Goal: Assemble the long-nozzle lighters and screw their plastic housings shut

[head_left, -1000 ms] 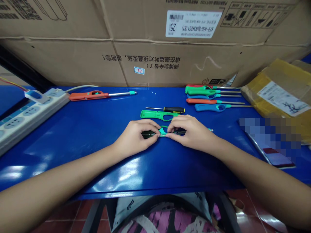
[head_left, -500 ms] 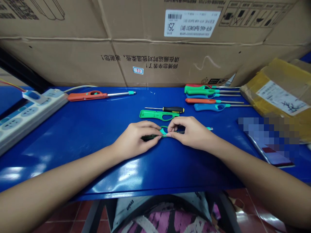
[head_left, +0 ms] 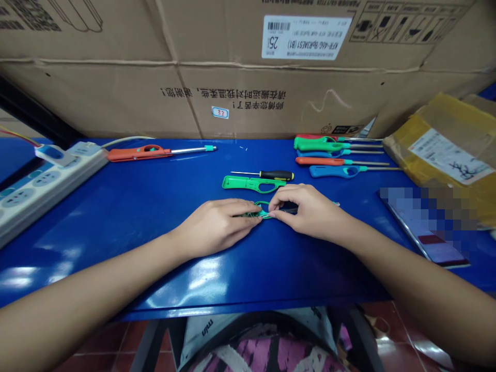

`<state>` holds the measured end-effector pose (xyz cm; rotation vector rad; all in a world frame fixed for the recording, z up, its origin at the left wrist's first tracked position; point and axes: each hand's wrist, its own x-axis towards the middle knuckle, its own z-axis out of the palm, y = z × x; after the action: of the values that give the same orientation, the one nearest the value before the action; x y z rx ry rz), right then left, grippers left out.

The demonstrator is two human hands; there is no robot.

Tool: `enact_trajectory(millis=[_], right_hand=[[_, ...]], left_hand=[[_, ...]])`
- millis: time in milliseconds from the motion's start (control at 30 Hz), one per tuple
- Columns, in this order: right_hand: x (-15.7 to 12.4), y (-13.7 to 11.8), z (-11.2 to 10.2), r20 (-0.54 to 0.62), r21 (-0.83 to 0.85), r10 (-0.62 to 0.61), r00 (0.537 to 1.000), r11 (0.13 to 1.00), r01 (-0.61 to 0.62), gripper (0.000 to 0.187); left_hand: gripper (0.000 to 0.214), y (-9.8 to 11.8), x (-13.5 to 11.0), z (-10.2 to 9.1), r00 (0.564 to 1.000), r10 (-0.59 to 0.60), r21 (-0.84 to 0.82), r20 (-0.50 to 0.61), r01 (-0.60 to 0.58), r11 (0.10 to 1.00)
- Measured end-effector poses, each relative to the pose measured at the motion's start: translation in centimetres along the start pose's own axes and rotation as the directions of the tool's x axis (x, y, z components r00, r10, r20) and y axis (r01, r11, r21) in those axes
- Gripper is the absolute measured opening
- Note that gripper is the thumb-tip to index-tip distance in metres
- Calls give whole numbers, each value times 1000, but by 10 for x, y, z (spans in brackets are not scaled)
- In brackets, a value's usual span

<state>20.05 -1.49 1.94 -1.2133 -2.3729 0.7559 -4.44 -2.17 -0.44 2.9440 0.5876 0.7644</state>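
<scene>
The left hand (head_left: 217, 227) presses the green lighter (head_left: 264, 213) down onto the blue table (head_left: 135, 206) and the right hand (head_left: 310, 212) pinches its trigger loop — uneven pressure could, I judge, make it skid or spring apart.

Open tabletop (head_left: 127, 206) left of left hand (head_left: 217, 225), green casing (head_left: 248, 183) and screwdriver (head_left: 276, 174) just beyond, lighters (head_left: 329, 155) rear right

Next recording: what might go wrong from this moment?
The left hand and right hand cover most of the green lighter on the blue table, so parts might slip out unseen. The screwdriver and the loose green shell lie just behind the hands; a nudge may roll or shift them.
</scene>
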Motion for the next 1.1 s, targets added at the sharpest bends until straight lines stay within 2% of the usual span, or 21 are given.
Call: enact_trajectory(millis=[233,400,533,833,1000,1100], right_hand=[[0,2,1,12,-77,-54,998,996,55,10],[-1,4,1,-10,-43,-27,1000,999,26,10],[0,4,1,-29,-40,26,999,999,-27,11],[-1,4,-11,44,24,59,997,998,-60,13],[-2,5,-11,69,42,96,993,994,-99,11],[-2,3,-10,75,3,76,994,997,-77,11]], left_hand=[[25,0,0,0,1000,-25,-26,-8,25,999],[20,-2,0,1,993,-82,-149,-80,70,986],[18,-3,0,2,992,-85,-165,-93,69,984],[21,-2,1,-2,999,-53,-98,-2,53,994],[24,0,1,-3,1000,-12,-46,26,13,999],[25,0,1,-3,999,-7,-32,40,8,999]])
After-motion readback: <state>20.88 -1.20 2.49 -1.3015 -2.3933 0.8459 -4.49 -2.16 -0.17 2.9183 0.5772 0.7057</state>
